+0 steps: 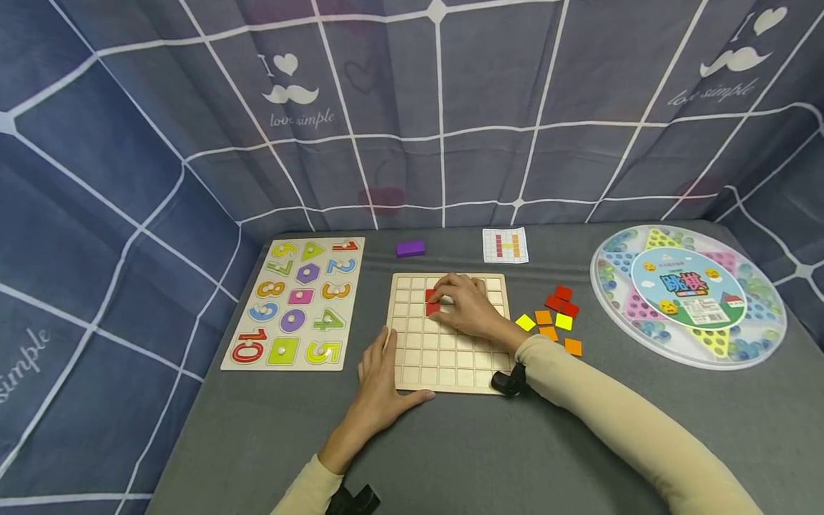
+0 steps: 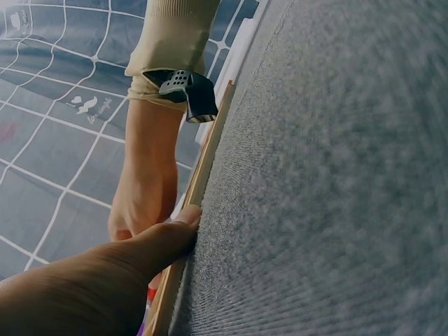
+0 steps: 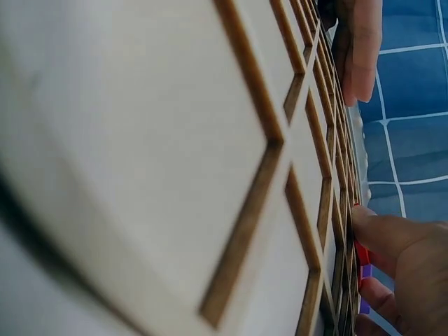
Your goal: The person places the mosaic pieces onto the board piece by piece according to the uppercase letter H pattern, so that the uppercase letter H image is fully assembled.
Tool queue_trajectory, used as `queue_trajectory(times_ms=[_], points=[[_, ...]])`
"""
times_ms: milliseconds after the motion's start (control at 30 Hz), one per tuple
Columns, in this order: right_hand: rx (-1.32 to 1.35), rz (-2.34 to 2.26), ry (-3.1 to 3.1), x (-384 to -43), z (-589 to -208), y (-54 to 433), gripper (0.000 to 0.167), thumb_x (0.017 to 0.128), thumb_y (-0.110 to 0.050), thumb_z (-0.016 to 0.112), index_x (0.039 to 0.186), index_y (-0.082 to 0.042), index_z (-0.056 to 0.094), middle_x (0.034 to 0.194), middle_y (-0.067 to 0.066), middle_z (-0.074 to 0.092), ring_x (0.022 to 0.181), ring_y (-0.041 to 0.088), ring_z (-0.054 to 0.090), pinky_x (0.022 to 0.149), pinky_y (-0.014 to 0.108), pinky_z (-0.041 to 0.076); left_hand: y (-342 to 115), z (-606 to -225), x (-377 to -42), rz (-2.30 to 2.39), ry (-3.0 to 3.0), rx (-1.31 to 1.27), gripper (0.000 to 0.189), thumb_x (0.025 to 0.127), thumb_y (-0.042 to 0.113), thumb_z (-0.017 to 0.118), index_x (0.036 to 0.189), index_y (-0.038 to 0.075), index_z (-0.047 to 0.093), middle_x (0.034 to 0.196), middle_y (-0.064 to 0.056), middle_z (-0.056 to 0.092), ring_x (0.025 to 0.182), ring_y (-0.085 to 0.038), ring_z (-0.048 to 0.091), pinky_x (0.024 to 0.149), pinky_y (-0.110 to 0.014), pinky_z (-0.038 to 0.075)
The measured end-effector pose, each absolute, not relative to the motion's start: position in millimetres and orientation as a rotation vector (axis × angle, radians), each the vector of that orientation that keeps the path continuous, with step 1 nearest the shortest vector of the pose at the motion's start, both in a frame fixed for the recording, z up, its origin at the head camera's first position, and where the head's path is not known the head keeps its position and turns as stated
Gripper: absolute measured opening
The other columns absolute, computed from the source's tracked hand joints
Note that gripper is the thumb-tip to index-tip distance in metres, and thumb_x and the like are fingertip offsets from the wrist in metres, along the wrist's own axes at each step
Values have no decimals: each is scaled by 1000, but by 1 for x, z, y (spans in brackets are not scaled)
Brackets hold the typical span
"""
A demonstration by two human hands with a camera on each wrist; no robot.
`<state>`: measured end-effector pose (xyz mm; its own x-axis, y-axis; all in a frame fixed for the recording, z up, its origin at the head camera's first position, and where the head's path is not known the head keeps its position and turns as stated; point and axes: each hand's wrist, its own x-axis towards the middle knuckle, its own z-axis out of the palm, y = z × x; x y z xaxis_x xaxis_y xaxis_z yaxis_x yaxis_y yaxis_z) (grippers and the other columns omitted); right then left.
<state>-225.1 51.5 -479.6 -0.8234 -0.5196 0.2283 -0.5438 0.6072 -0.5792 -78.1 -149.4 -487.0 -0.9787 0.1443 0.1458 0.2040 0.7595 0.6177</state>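
Observation:
A pale wooden board (image 1: 425,357) with a grid of square cells lies flat on the table. My left hand (image 1: 376,383) is at its near left corner, fingers straight along the left side and thumb (image 2: 175,231) against the front edge. Over the board's upper part, my right hand (image 1: 470,307) pinches a red square tile (image 3: 361,253) between thumb and fingers at the grid's surface. Red (image 1: 430,294) shows in two neighbouring cells by the fingertips, partly covered by them. Right of the board lie loose red tiles (image 1: 563,293), orange tiles (image 1: 548,333) and yellow tiles (image 1: 525,322).
Behind the board are a purple block (image 1: 410,249) and a card (image 1: 505,257) printed with a red and orange pattern on a grid. A number and shape puzzle (image 1: 341,307) lies at left. At right is a round board-game set (image 1: 605,315). Patterned curtains (image 1: 476,172) surround the table.

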Motion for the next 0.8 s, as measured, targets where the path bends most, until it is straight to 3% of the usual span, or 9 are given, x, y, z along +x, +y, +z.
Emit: queue_trajectory(times_ms=[333, 633, 800], points=[[938, 973, -2765, -225, -479, 49, 24, 80, -36, 80, 100, -23, 75, 118, 0, 60, 116, 24, 51, 100, 55, 27, -151, -486, -78, -1017, -2854, -297, 121, 65, 46, 89, 153, -4, 23, 158, -25, 21, 139, -44, 24, 101, -57, 23], [988, 1009, -2783, -223, -483, 52, 26, 83, -32, 78, 106, -23, 73, 124, 2, 57, 125, 27, 47, 104, 58, 24, -151, -488, -76, -1026, -2864, -290, 121, 65, 47, 89, 153, -3, 22, 159, -23, 19, 140, -42, 23, 103, -57, 22], [1032, 967, -2740, -225, -485, 56, 25, 84, -31, 78, 107, -22, 76, 124, 3, 60, 123, 27, 49, 100, 56, 28, -150, -489, -76, -1024, -2861, -293, 121, 65, 47, 89, 153, -3, 23, 159, -22, 19, 140, -42, 23, 103, -56, 22]])
